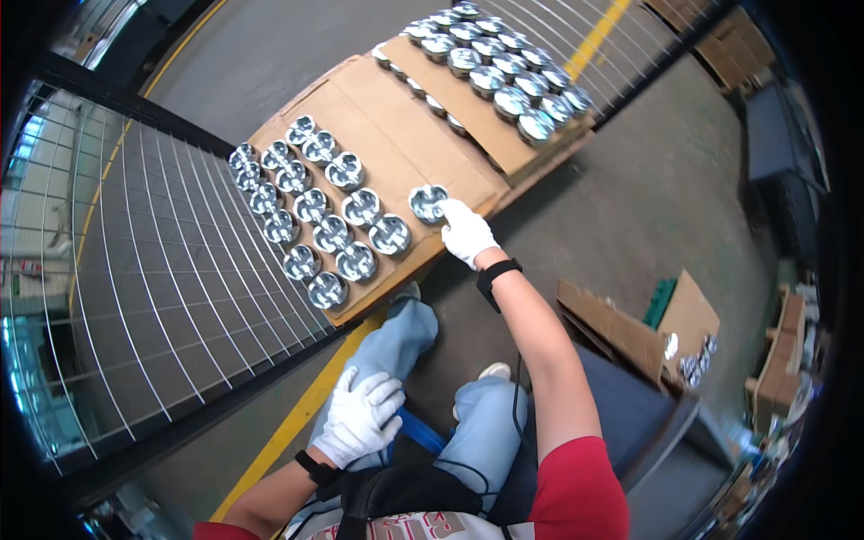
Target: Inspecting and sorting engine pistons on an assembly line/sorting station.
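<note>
My right hand (468, 236), in a white glove, grips the right edge of a shiny metal piston (427, 204) on the cardboard sheet (396, 126). The piston's hollow side faces up; my fingertips are partly hidden at its rim. To its left, several like pistons (332, 233) stand in rows, hollow side up. My left hand (362, 418), gloved too, lies over my left thigh with its fingers stretched out and nothing in it.
More pistons (487, 81), smooth tops up, stand on a raised cardboard layer (459, 103) at the far right of the stack. Wire mesh fencing (180, 270) runs along the left. An open cardboard box (612, 328) with metal parts (697, 360) is at my right.
</note>
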A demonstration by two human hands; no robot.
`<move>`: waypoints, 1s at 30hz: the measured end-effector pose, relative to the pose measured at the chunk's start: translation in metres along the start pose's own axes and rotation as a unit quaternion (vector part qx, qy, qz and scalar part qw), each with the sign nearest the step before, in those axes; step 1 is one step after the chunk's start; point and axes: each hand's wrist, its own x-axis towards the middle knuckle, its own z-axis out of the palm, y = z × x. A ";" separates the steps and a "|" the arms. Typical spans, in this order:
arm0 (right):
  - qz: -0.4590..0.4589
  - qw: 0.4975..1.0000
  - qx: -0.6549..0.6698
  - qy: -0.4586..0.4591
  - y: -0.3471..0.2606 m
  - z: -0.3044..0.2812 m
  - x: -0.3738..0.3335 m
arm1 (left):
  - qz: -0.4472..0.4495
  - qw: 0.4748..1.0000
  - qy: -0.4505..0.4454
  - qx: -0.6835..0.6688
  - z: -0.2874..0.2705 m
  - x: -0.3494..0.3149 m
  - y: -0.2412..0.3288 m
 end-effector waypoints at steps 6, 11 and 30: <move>-0.032 0.999 0.006 -0.025 0.018 0.037 0.049 | -0.020 0.994 -0.040 -0.102 -0.009 0.048 -0.014; 0.025 0.997 0.017 -0.073 0.017 0.020 0.084 | -0.067 0.987 -0.012 -0.143 -0.021 0.080 -0.012; -0.136 0.983 -0.031 -0.116 -0.271 0.099 0.427 | -0.313 0.925 -0.083 -0.198 -0.043 0.082 -0.114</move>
